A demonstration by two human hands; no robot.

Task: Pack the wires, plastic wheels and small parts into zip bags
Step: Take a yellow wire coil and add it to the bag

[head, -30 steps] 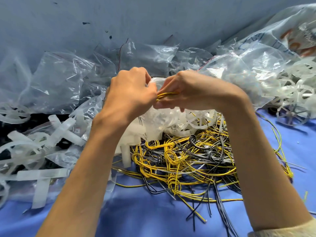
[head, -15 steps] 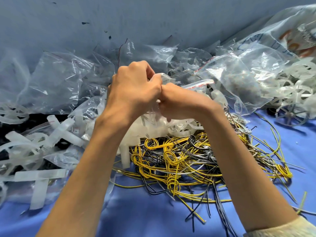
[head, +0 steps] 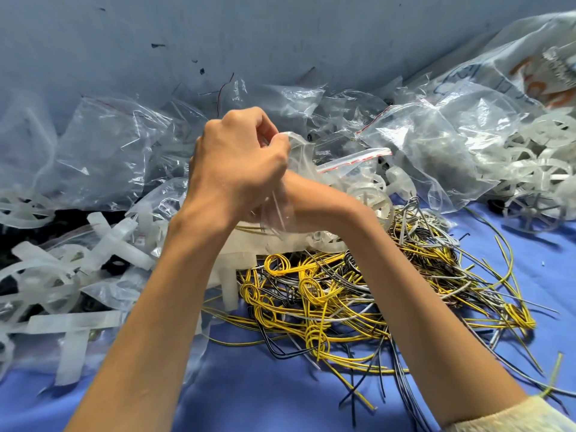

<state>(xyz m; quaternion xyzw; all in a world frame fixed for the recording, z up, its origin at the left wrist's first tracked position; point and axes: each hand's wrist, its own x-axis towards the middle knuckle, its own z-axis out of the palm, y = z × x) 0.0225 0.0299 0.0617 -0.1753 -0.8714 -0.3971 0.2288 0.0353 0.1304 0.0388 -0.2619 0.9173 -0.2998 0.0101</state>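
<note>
inside zip bag [head: 301, 157], right hand [head: 296, 199] mostly hidden

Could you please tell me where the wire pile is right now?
Head view: the wire pile lies centre-right on the blue cloth, under the right forearm, just right of the plastic strips.

Yellow dominated the wires [head: 343, 294], many of them carrying a thin black stripe, with grey and black strands running through. The cloth [head: 249, 394] underneath was bright blue. The zip bag [head: 343, 165] was clear with a red seal strip, the plastic wheels [head: 534, 210] milky white, the sleeve [head: 511, 416] cream.
</note>
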